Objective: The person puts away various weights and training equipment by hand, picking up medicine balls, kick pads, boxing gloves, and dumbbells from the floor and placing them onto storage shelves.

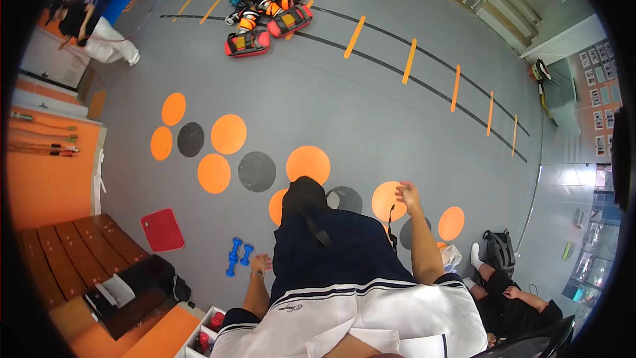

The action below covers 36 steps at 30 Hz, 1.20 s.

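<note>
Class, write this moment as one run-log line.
left hand: at left edge of navy cloth | right hand: raised at its far corner, fingers curled | floor: blue dumbbells, red pad

You're in a martial-arts gym. Its grey floor [371, 113] carries orange and black spots [228, 134]. Kick pads [265, 16] pile at twelve o'clock, dumbbells [238, 255] at eight.

Bright even indoor light, heavy fisheye distortion, dark vignetted corners

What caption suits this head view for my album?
Left hand and right hand flank dark blue fabric above a grey floor with orange circles.
</note>
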### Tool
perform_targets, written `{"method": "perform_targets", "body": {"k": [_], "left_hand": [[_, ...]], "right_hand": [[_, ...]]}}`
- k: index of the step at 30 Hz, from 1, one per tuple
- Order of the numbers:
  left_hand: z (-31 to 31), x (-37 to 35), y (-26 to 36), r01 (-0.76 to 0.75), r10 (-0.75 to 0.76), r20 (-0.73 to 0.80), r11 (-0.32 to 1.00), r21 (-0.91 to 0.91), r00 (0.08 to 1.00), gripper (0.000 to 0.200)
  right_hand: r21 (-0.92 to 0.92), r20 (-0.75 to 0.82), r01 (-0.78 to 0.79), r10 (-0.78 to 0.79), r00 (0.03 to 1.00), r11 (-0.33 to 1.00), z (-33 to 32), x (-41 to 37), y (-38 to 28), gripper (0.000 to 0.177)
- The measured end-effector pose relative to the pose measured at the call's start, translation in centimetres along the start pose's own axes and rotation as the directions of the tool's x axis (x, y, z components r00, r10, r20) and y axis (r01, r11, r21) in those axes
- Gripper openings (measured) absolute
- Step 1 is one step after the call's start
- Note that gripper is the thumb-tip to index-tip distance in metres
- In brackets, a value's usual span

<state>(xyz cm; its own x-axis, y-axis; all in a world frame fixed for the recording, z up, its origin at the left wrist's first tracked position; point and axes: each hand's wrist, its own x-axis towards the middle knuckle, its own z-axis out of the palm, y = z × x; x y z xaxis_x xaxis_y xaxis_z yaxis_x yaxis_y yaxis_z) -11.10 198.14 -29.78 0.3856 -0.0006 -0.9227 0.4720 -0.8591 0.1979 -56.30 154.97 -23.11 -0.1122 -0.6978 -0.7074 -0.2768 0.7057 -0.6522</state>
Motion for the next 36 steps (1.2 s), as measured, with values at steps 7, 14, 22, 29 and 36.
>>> {"method": "perform_targets", "body": {"k": [7,14,22,29,36], "left_hand": [[9.1,9.2,17.2,-0.028,0.011,0.131,0.991,0.13,0.991,0.03],[19.6,8.5,61.3,-0.521,0.516,0.214,0.853,-0.039,0.829,0.026],[29.5,3.3,100.3,-0.726,0.729,0.121,0.683,-0.079,0.674,0.028],[38.2,9.4,100.4,-0.296,0.306,0.064,0.947,-0.123,0.95,0.022],[47.3,6.1,101.9,-0.174,0.171,0.063,0.984,0.035,0.983,0.024]], "right_hand": [[-0.009,0.048,0.036,-0.036,0.998,0.999,2.2,13.6,-15.0,0.037],[0.02,-0.005,-0.231,0.231,0.973,0.973,4.4,20.5,-23.7,0.039],[0.132,0.051,-0.251,0.246,0.968,0.959,4.5,38.8,-33.7,0.032],[-0.341,0.116,-0.181,0.233,0.966,0.922,2.1,59.7,-58.8,0.024],[-0.314,0.203,0.203,-0.143,0.969,0.928,11.8,81.5,-89.2,0.021]]}}
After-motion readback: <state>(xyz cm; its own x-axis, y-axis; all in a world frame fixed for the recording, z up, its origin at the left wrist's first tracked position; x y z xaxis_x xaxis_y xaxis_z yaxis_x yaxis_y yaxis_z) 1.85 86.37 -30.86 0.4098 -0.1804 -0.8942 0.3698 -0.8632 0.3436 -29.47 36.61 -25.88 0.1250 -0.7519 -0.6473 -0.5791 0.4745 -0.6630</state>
